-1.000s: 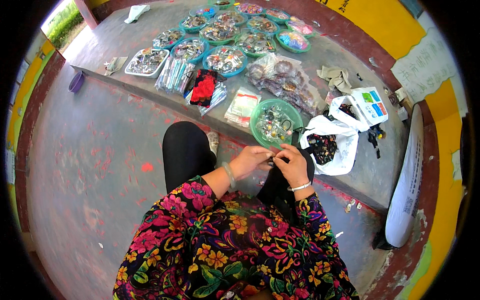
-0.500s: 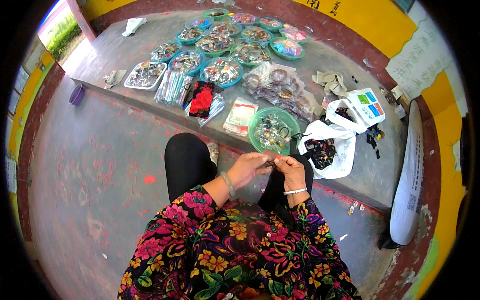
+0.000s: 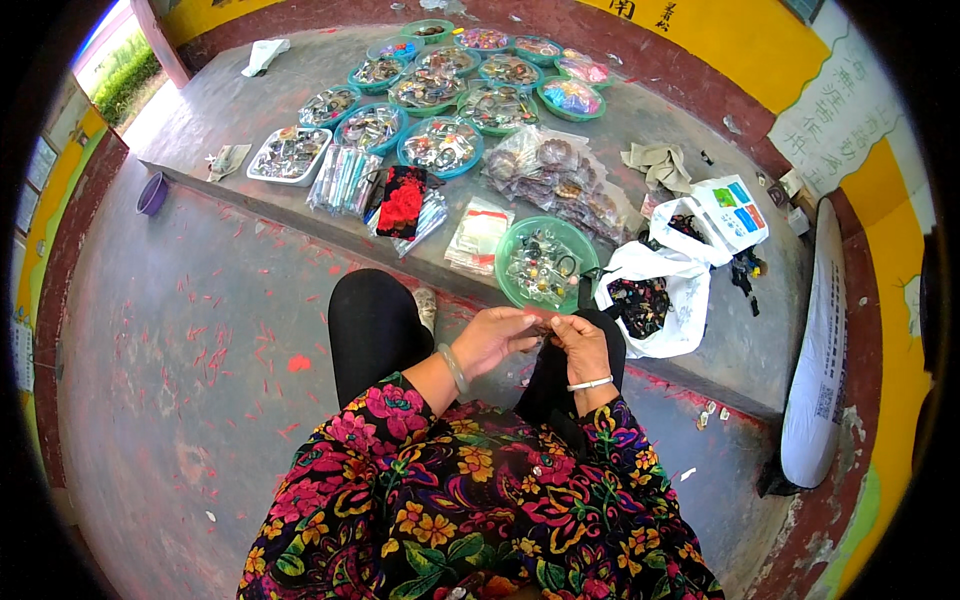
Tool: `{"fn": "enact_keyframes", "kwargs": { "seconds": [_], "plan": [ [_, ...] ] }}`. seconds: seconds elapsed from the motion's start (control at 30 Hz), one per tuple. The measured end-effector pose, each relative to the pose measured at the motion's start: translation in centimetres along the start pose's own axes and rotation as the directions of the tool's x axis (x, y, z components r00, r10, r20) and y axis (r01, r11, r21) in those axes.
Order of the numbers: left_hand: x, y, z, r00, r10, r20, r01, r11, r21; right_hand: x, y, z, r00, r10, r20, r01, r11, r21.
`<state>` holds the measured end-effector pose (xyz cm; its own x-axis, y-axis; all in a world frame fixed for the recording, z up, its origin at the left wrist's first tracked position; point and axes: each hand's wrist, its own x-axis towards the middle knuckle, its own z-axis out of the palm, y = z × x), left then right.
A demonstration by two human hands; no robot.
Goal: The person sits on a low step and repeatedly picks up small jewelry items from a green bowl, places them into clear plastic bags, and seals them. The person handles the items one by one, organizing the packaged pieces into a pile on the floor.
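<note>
Over my right knee, my two hands meet at a small thin reddish piece (image 3: 541,314), possibly the strip of a small plastic bag; its exact kind is unclear. My left hand (image 3: 490,338) pinches one side of it between thumb and forefinger. Fingers of my right hand (image 3: 584,346) are closed on the other side. Just beyond stands a green plastic basin (image 3: 503,268) holding small packaged items and a dark ring. Left of it lies a stack of flat clear bags (image 3: 479,234) with red strips.
Beside the basin sits a white bag (image 3: 688,325) full of small dark items. Behind on the raised ledge are several filled basins, a white tray (image 3: 262,172), bundled pens (image 3: 344,180), a black-and-red pouch (image 3: 402,202) and bagged brown round items (image 3: 560,175).
Both hands keep their grip and stay nearly in place. The reddish piece has tilted slightly between my fingers and shows less of its surface.
</note>
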<state>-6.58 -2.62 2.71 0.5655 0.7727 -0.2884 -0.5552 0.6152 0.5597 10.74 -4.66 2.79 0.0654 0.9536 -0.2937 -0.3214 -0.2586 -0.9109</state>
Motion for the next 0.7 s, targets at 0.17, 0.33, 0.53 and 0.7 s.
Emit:
{"fn": "enact_keyframes", "kwargs": {
  "seconds": [0.17,0.33,0.53,0.7],
  "plan": [
    [0.5,-0.5,-0.9,0.999,0.036,0.014,-0.036,0.999,0.027,0.0,0.1,-0.2,0.999,-0.026,0.018,0.026,0.999,-0.023],
    [0.5,-0.4,-0.8,0.999,0.030,0.042,-0.032,0.999,0.041,0.5,1.0,-0.9,1.000,-0.013,0.015,0.014,0.996,-0.090],
    [1.0,-1.3,-1.0,0.995,0.098,-0.022,-0.091,0.974,0.208,0.2,-0.2,-0.2,0.919,-0.392,-0.043,0.303,0.771,-0.561],
    [1.4,-1.6,-1.2,0.994,0.069,-0.090,-0.016,0.868,0.495,-1.1,-2.1,1.9,0.743,-0.606,0.286,0.596,0.402,-0.695]
  ]
}}
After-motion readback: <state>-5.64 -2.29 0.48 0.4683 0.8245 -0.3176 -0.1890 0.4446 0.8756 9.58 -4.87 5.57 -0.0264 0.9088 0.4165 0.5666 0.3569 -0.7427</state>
